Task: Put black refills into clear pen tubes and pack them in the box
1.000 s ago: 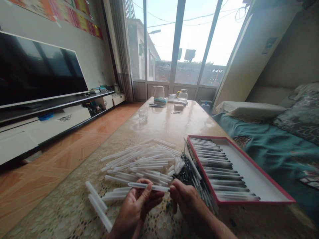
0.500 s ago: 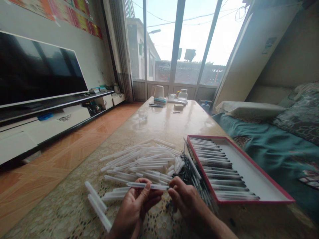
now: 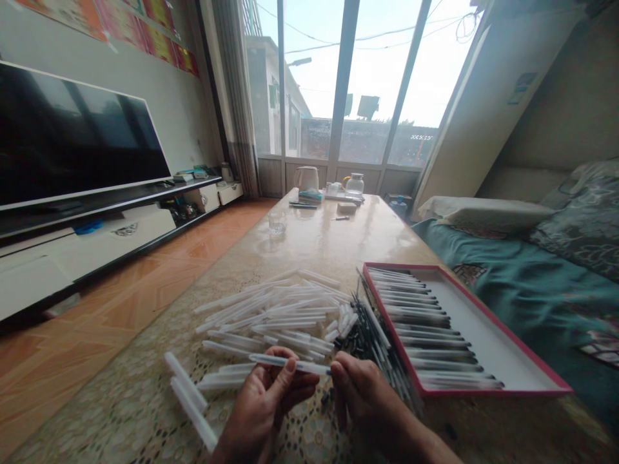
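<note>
While the left hand (image 3: 264, 406) pinches a white tube (image 3: 290, 364) level above the table (image 3: 314, 238), the right hand (image 3: 360, 393) closes its fingertips on the tube's right end, perhaps fitting a small part; that is too small to tell. Many tubes (image 3: 275, 312) and refills (image 3: 374, 335) lie loose, while the box (image 3: 493, 351) holds a row of finished pens (image 3: 425, 322), roughly half full.

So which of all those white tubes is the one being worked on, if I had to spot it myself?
Start at the red-rimmed box on the table, then look left to the heap of white tubes. Nearer than the heap, the left hand and right hand hold one tube, the only one lifted off the table.
</note>
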The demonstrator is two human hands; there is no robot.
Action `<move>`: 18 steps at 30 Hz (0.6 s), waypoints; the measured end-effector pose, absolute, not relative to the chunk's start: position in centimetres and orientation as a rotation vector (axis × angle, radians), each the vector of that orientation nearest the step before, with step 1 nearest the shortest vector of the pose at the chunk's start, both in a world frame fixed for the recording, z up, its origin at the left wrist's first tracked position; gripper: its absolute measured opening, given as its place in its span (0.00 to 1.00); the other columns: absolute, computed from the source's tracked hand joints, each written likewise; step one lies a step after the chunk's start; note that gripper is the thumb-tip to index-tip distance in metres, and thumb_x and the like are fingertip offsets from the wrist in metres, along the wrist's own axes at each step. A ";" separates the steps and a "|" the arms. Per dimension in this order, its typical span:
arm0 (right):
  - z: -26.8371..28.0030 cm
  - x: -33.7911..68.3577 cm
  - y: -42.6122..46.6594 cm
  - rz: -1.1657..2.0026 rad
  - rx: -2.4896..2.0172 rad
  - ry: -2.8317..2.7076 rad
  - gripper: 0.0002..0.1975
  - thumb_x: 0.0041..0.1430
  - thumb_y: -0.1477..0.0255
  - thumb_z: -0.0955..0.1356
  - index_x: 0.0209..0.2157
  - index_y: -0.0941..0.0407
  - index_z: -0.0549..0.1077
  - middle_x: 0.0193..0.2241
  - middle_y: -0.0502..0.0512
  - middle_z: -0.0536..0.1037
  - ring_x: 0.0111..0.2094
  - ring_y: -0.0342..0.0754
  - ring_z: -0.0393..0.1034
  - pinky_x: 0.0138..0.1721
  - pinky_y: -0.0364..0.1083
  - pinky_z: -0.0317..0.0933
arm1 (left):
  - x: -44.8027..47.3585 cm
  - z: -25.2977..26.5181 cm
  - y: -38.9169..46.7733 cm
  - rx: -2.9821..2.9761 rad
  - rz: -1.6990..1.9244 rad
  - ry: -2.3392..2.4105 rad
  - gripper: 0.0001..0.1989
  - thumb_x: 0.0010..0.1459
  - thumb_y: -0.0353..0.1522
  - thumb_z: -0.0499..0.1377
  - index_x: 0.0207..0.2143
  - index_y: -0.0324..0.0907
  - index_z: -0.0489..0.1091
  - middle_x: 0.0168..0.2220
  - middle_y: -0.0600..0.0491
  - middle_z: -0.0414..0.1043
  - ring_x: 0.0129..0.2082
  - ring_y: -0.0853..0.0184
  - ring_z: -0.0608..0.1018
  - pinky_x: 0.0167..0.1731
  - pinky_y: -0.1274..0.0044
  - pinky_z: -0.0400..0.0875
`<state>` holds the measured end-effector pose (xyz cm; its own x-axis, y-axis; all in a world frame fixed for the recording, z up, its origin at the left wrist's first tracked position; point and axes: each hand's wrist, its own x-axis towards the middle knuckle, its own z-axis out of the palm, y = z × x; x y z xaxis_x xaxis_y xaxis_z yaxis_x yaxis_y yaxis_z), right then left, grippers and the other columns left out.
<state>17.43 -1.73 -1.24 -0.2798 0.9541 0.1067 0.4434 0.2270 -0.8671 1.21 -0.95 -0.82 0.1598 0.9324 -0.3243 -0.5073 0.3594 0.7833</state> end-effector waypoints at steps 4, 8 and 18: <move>-1.1 17.8 -1.7 0.920 -1.305 -1.814 0.21 0.64 0.60 0.53 0.22 0.55 0.60 0.13 0.47 0.68 0.14 0.40 0.64 0.19 0.37 0.54 | 1.1 -0.7 -1.1 0.606 1.127 0.915 0.11 0.45 0.33 0.66 0.30 0.41 0.67 0.24 0.54 0.77 0.28 0.66 0.79 0.33 0.74 0.72; -0.7 18.3 -1.6 0.674 -1.321 -1.879 0.16 0.64 0.65 0.55 0.30 0.57 0.67 0.24 0.52 0.73 0.26 0.44 0.69 0.26 0.39 0.57 | 0.7 -0.9 -0.8 0.734 1.146 0.967 0.10 0.43 0.33 0.67 0.29 0.40 0.71 0.21 0.57 0.75 0.24 0.71 0.76 0.28 0.80 0.69; -0.8 18.6 -1.4 0.543 -1.304 -2.055 0.08 0.61 0.71 0.60 0.35 0.55 0.70 0.31 0.52 0.72 0.30 0.44 0.67 0.31 0.40 0.58 | 0.7 -2.1 -0.7 1.068 1.075 1.049 0.26 0.46 0.37 0.64 0.47 0.41 0.62 0.25 0.57 0.70 0.20 0.68 0.75 0.20 0.78 0.67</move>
